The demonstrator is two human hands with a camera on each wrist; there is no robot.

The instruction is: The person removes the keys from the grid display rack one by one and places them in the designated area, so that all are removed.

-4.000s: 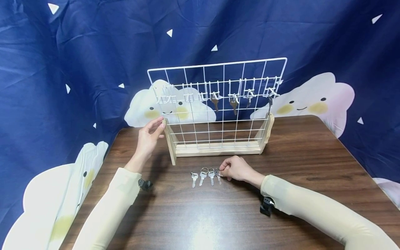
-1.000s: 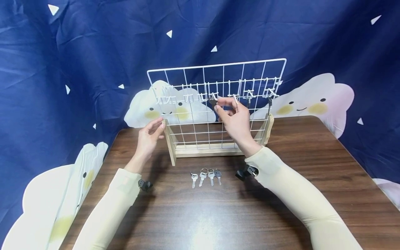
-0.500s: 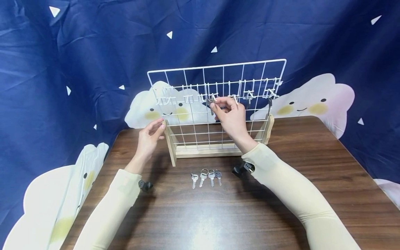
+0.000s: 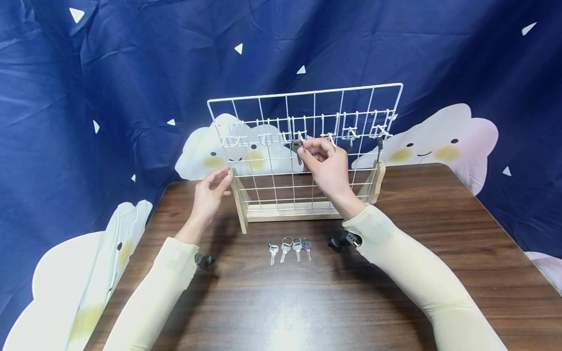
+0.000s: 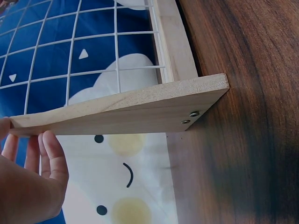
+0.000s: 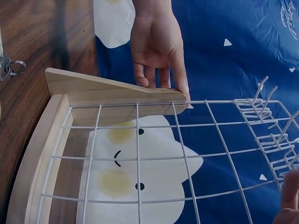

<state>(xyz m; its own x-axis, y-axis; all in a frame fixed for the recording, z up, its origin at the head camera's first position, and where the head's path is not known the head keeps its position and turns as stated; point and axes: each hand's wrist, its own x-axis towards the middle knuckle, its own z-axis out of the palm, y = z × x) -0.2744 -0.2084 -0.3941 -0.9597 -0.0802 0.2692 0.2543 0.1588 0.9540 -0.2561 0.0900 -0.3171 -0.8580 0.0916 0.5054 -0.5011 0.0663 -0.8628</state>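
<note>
A white wire grid rack on a wooden stand holds a row of white hooks, some with keys. My right hand pinches a dark key by a middle hook, between thumb and fingers; whether its ring is still on the hook I cannot tell. At the stand's left wooden side panel, my left hand grips the upper edge, thumb on one side and fingers on the other. On the table in front lie several keys with rings, among them a silver key and a darker key.
To the right of my right hand, a key and a dark key hang from hooks. The hooks on the left carry no keys. A blue curtain with cloud prints hangs behind the brown wooden table.
From the keys on the table, my right hand has risen to the rack and taken hold of the dark key. Lately it has shifted only slightly. My left hand has stayed in place.
</note>
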